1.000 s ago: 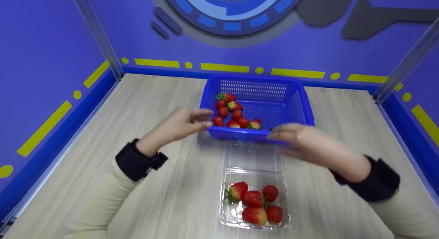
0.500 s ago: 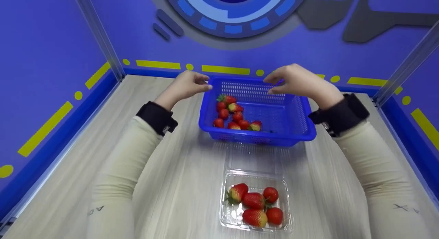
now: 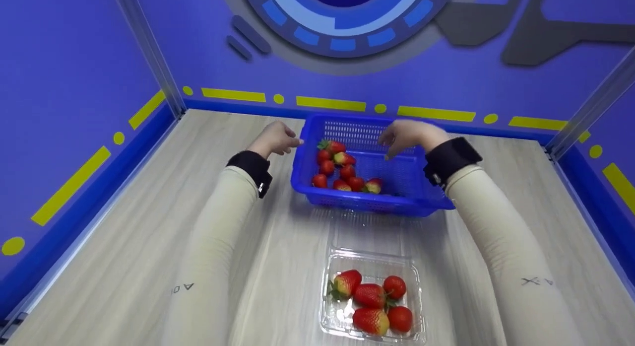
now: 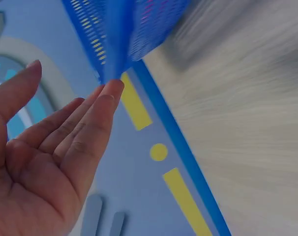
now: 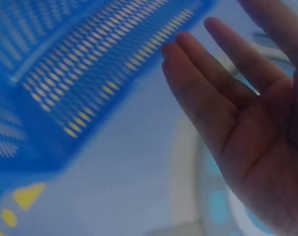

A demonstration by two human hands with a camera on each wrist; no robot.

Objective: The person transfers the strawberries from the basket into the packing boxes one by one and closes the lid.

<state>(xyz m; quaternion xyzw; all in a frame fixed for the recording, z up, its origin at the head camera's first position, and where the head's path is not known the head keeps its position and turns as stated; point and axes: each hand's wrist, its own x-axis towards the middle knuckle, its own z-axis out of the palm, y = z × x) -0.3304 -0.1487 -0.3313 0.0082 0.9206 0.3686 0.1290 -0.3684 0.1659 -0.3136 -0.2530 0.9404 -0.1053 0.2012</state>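
My left hand [image 3: 276, 138] is at the left rim of a blue plastic basket [image 3: 377, 199], its fingertips right at the edge. In the left wrist view the fingers [image 4: 85, 142] are nearly straight and hold nothing. Over the basket's right half hangs my right hand [image 3: 408, 136], fingers relaxed and palm bare in the right wrist view. Several strawberries [image 3: 348, 172] lie in the basket's left part. Nearer to me stands a clear plastic box [image 3: 325, 313] with several larger strawberries [image 3: 369, 295] in it.
The box's clear lid [image 3: 367, 239] lies folded back toward the basket, its far end by the basket's front. A pale wood-grain table [image 3: 163, 227] carries everything. Blue printed panels [image 3: 297, 73] enclose the back and both sides.
Both hands have moved from the basket's front side to its far part. In the last half second they have come lower, the right hand over the inside. Strawberries and box stay put.
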